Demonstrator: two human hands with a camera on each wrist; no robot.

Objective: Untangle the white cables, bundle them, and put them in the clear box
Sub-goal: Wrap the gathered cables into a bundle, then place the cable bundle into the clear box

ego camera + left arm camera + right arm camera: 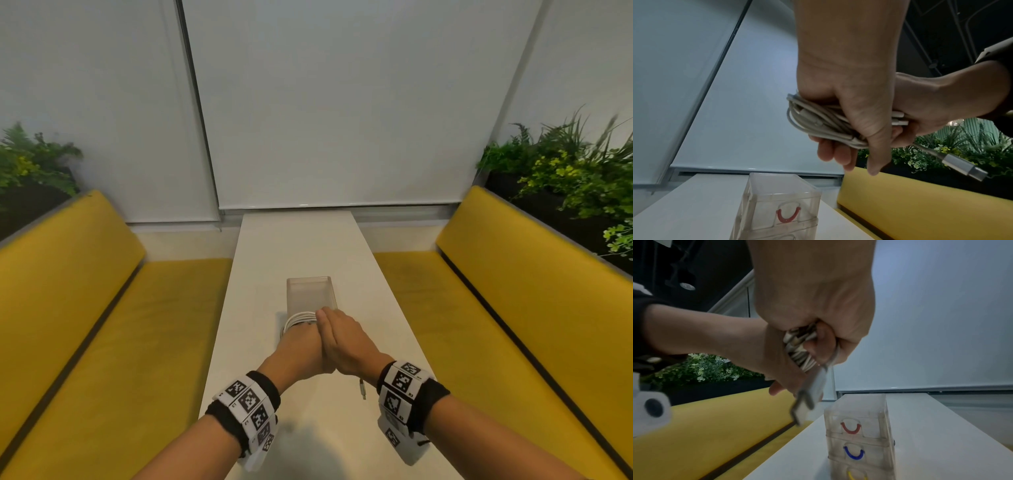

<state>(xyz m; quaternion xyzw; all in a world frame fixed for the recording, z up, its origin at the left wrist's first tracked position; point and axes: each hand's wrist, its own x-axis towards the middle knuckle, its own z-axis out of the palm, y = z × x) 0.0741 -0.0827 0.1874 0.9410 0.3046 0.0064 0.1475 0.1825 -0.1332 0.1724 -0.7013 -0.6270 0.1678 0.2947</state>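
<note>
A coil of white cables point(298, 319) is held in both hands just above the near end of the clear box point(310, 294). My left hand point(299, 344) grips the bundle point(818, 125), its thumb pointing down across the strands. My right hand point(342, 337) lies against the left and clamps the other side of the cables point(800, 352). A silver plug point(962, 164) hangs loose under the hands and looks blurred in the right wrist view point(809, 400). The clear box point(859, 433) stands upright with red, blue and yellow drawer handles.
The narrow white table point(308, 240) runs away from me to the window blinds. Yellow benches point(102, 325) flank it on both sides, with planters of green plants point(565, 178) behind them. Marker bands sit on both wrists.
</note>
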